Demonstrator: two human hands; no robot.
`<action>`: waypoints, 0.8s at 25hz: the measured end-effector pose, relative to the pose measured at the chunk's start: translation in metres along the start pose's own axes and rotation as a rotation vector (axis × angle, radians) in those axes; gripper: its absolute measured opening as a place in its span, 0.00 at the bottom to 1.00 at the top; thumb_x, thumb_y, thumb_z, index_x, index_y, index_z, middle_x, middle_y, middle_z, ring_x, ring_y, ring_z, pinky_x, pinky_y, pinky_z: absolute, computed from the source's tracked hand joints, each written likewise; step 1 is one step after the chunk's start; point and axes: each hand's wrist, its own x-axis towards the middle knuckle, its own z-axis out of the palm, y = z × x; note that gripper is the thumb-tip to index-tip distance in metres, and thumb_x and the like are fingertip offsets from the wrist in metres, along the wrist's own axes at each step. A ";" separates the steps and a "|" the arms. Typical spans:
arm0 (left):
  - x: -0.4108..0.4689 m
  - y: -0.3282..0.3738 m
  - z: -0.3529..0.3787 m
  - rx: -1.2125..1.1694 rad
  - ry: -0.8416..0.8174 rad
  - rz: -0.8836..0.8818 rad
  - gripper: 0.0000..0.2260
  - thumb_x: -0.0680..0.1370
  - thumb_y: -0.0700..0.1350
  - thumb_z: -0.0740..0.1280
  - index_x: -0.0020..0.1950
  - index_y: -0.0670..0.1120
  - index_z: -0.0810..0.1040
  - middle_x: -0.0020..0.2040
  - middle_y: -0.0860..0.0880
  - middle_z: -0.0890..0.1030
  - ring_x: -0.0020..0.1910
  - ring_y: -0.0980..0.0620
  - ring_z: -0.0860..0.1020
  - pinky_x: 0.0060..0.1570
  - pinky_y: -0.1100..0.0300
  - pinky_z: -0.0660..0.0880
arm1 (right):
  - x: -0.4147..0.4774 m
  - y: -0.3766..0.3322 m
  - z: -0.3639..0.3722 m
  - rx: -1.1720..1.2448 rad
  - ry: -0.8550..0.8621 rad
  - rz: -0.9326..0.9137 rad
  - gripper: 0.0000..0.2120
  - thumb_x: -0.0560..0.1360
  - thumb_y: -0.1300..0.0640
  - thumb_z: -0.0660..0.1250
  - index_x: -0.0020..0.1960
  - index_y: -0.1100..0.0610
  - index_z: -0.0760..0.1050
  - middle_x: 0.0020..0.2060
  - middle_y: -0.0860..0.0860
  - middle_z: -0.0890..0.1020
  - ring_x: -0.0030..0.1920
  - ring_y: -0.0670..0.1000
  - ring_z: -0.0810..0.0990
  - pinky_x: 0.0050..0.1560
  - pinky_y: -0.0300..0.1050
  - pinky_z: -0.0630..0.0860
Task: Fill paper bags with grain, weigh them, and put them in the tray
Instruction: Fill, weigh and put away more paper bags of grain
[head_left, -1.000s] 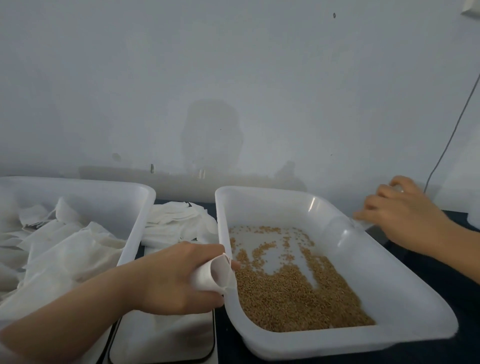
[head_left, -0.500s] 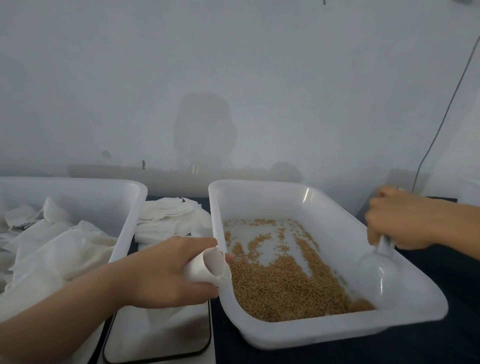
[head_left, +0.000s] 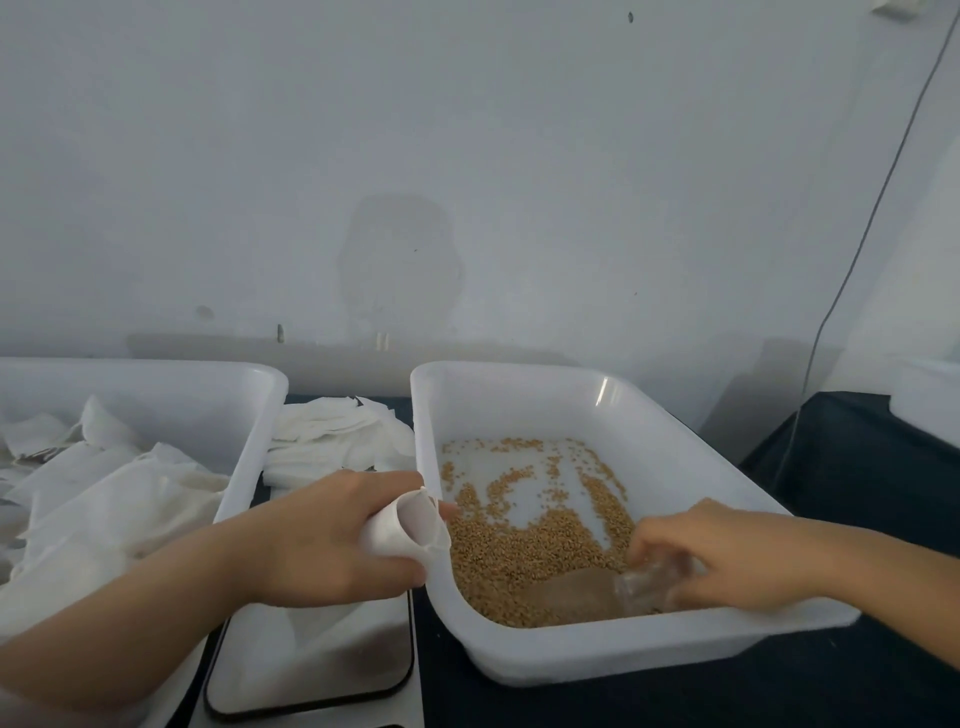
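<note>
tubs (head_left: 208, 410) (head_left: 519, 400): 2 | hands (head_left: 332, 540) (head_left: 727, 556): 2 | scoop (head_left: 597, 592): 1 | scale (head_left: 311, 670): 1

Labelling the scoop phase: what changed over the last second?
The right hand went from reaching beyond the tub to gripping a clear scoop, then lowered it into the grain. The left hand still holds the paper bag open at the tub's left rim.

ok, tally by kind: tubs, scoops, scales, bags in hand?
White plastic tubs: 2, the grain tub and the paper-bag tub
Clear plastic scoop in the right hand: 1
White flat scale: 1
White paper bag in the left hand: 1
Total: 5
Loose bags overlap too much to count; the white shape at the right edge is unclear.
</note>
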 end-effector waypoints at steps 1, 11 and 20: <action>0.000 -0.001 0.000 -0.009 0.002 0.000 0.11 0.64 0.57 0.66 0.45 0.58 0.74 0.56 0.74 0.74 0.55 0.65 0.76 0.55 0.59 0.74 | 0.003 -0.002 0.002 0.029 0.047 -0.010 0.12 0.73 0.43 0.66 0.56 0.37 0.70 0.48 0.33 0.72 0.51 0.35 0.69 0.52 0.35 0.69; -0.002 0.007 -0.010 -0.182 0.332 0.089 0.14 0.62 0.59 0.69 0.40 0.52 0.75 0.38 0.54 0.78 0.38 0.54 0.78 0.40 0.52 0.76 | -0.009 0.037 -0.009 0.088 0.256 0.095 0.08 0.73 0.42 0.66 0.49 0.33 0.69 0.49 0.31 0.76 0.54 0.33 0.72 0.67 0.43 0.62; 0.041 0.051 0.001 -0.341 0.389 -0.065 0.20 0.66 0.48 0.77 0.52 0.53 0.72 0.41 0.55 0.77 0.34 0.62 0.77 0.30 0.70 0.73 | -0.005 0.030 -0.015 0.176 0.435 0.059 0.13 0.71 0.47 0.70 0.49 0.32 0.71 0.47 0.34 0.79 0.50 0.33 0.76 0.60 0.36 0.66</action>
